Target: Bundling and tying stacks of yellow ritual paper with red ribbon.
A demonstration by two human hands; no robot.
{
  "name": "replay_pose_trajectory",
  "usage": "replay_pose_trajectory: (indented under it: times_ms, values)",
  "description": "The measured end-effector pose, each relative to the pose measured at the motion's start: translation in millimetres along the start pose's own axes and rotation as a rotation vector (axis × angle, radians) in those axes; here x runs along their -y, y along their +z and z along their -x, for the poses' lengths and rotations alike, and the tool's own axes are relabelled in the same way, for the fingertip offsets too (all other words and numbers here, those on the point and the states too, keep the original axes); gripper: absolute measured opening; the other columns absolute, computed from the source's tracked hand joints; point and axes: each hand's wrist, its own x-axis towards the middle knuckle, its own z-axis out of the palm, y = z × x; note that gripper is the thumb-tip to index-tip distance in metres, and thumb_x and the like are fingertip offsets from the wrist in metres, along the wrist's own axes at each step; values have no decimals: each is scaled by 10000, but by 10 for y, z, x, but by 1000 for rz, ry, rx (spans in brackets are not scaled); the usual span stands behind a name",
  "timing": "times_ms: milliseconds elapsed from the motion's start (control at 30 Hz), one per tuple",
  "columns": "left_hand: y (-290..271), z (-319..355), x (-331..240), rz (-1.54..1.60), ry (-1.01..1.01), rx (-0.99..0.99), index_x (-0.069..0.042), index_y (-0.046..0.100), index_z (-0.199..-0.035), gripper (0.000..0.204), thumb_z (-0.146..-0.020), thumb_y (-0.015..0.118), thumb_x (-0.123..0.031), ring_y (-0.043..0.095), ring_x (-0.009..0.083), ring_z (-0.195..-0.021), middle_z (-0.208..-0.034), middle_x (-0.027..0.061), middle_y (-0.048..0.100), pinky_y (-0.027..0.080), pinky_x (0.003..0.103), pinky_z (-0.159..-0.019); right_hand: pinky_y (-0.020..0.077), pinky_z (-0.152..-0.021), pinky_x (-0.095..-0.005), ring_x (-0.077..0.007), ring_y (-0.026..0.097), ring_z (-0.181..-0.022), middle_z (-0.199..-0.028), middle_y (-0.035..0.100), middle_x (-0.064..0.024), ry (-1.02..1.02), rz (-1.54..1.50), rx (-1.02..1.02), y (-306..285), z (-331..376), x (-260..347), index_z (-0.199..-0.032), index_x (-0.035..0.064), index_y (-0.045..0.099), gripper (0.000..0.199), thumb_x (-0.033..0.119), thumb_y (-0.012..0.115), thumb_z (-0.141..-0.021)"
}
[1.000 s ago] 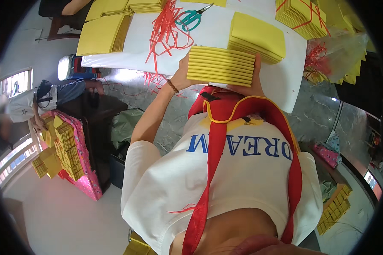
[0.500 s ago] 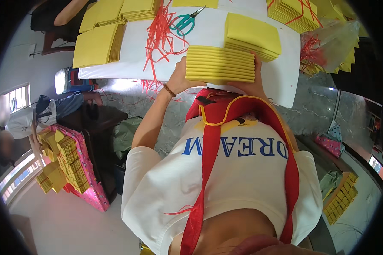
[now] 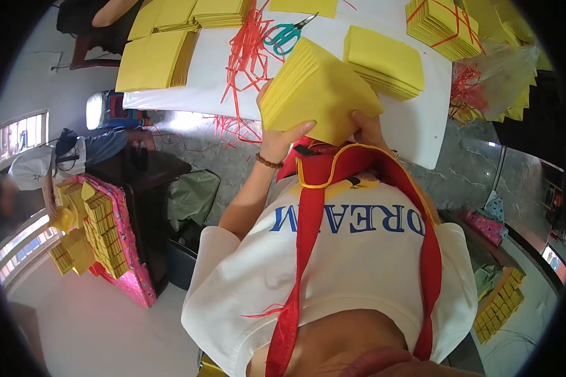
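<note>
A thick stack of yellow paper sheets (image 3: 317,91) is held tilted above the near edge of the white table (image 3: 421,132). My left hand (image 3: 275,141) grips its left lower side, and a beaded bracelet sits on that wrist. My right hand (image 3: 366,129) holds its right lower corner. A second yellow stack (image 3: 387,60) lies flat on the table just behind and to the right. Red straps hang from my neck over a white shirt.
Green-handled scissors (image 3: 283,38) and loose red strings (image 3: 242,50) lie on the table. More yellow stacks (image 3: 157,60) sit at the left and far right (image 3: 443,25). A person (image 3: 38,166) sits at the left by a pink box of yellow bundles (image 3: 104,235).
The stack lay flat at the table's edge under both hands; now both hands have lifted and tilted it upward, so its broad face shows.
</note>
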Motion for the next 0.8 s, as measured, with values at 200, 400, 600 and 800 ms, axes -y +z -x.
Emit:
replay_pose_trajectory:
  times_ms: [200, 400, 600, 800]
  values:
    - [-224, -194, -334, -349, 129, 136, -54, 218, -1238, 874, -561, 771, -78, 433, 200, -1068, -1134, 108, 403, 388, 330, -893, 175, -1035, -366, -254, 202, -1267, -1369, 198, -140, -144, 593, 286, 3, 17, 430, -1360, 95, 34, 1133, 185, 795, -526]
    - [-359, -352, -274, -445, 121, 392, -43, 190, -1254, 907, -565, 779, -62, 416, 207, -1094, -1168, 115, 392, 379, 329, -901, 140, -1046, -344, -246, 134, -1291, -1385, 146, -163, -258, 855, 390, 339, -176, 432, -1354, 42, 10, 1194, 235, 823, -503]
    - [-494, -364, 174, -362, -124, 419, -37, 33, -1321, 1114, -535, 817, -130, 343, 241, -1182, -1263, 138, 338, 312, 334, -966, 192, -1032, -329, -241, 207, -1261, -1360, 184, -155, -223, 828, 364, 87, -331, 59, -1347, 27, -1, 1168, 233, 816, -537]
    - [-451, -381, 133, -609, -28, 430, -28, 34, -1323, 1151, -514, 832, -206, 332, 239, -1189, -1274, 128, 333, 273, 333, -995, 264, -999, -330, -226, 279, -1217, -1306, 258, -135, -192, 719, 315, 155, -280, 70, -1330, 34, 74, 1082, 217, 809, -557]
